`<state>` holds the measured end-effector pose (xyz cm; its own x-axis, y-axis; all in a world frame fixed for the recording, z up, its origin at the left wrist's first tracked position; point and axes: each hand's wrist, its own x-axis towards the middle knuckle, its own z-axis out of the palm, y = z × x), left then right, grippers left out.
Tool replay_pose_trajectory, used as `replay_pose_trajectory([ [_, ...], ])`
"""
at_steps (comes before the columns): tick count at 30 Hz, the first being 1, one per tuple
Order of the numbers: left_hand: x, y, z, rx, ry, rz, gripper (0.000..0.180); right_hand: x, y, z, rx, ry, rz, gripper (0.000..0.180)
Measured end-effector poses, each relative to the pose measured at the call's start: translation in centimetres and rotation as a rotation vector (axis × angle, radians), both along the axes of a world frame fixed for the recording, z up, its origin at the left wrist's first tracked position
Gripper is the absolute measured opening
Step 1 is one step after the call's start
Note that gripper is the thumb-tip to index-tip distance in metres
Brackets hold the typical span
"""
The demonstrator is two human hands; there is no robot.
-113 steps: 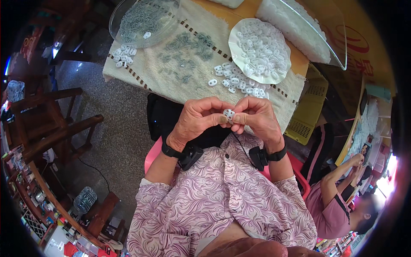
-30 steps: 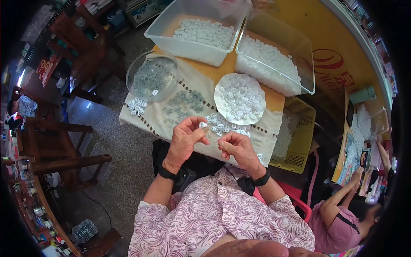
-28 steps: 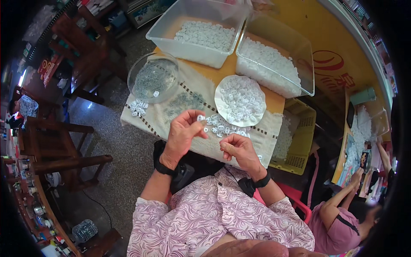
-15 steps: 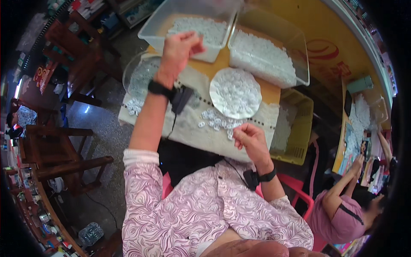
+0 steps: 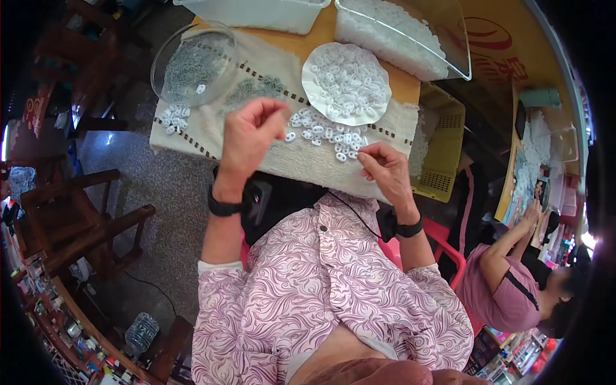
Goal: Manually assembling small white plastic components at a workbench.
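My left hand (image 5: 252,138) hovers over the near edge of the cloth, its fingers curled together in a pinch; whatever is in them is hidden. Beside the near right end of a loose pile of small white two-holed plastic pieces (image 5: 317,131), my right hand (image 5: 388,170) is closed at the fingertips, and I cannot make out what it grips. Behind the pile stands a white wavy-rimmed plate (image 5: 310,86) heaped with similar pieces. Small grey-green looped pieces (image 5: 256,88) lie on the cloth beyond my left hand.
A round clear dish (image 5: 157,67) of grey-green pieces stands at the left, near another little white pile (image 5: 174,119). Clear bins (image 5: 466,61) line the back. A yellow crate (image 5: 449,138) is right of the cloth-covered table (image 5: 289,157). Another person (image 5: 494,282) sits farther right.
My left hand has come back from over the far left bin to the near side of the cloth. My right hand stays by the white pile. The view has tilted downward.
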<state>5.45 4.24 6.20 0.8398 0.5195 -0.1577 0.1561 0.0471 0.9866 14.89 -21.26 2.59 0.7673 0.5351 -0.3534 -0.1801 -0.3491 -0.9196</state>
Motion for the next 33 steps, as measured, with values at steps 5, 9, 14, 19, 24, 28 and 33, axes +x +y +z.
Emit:
replay_pose_trajectory([
  [5, -3.5, -3.0, -4.0, -0.068, 0.084, -0.001, 0.013, -1.4, 0.9, -0.8, -0.067, -0.213, 0.133, 0.011],
  [9, -4.3, -4.5, -5.7, 0.235, 0.054, 0.005, 0.009, -2.1, 2.3, -0.6, -0.088, -0.275, 0.183, 0.009],
  [14, -4.5, -5.3, -7.0, 0.491, -0.013, -0.027, 0.009, -2.3, 4.8, -1.3, -0.088, -0.570, 0.255, 0.011],
  [19, -5.1, -5.1, -6.9, 0.537, -0.029, -0.029, 0.008, -2.5, 7.1, -2.6, -0.204, -0.873, 0.238, 0.011],
  [24, -5.5, -4.9, -7.2, 0.525, -0.061, 0.018, 0.009, -2.8, 8.4, -2.8, -0.328, -0.922, 0.289, 0.011],
  [28, -5.6, -5.0, -7.6, 0.501, -0.095, 0.024, 0.009, -2.6, 8.3, -2.4, -0.344, -0.935, 0.317, 0.009],
  [33, -5.4, -4.7, -7.3, 0.407, -0.123, 0.046, 0.007, -2.4, 7.9, -1.5, -0.289, -0.895, 0.320, 0.008],
])
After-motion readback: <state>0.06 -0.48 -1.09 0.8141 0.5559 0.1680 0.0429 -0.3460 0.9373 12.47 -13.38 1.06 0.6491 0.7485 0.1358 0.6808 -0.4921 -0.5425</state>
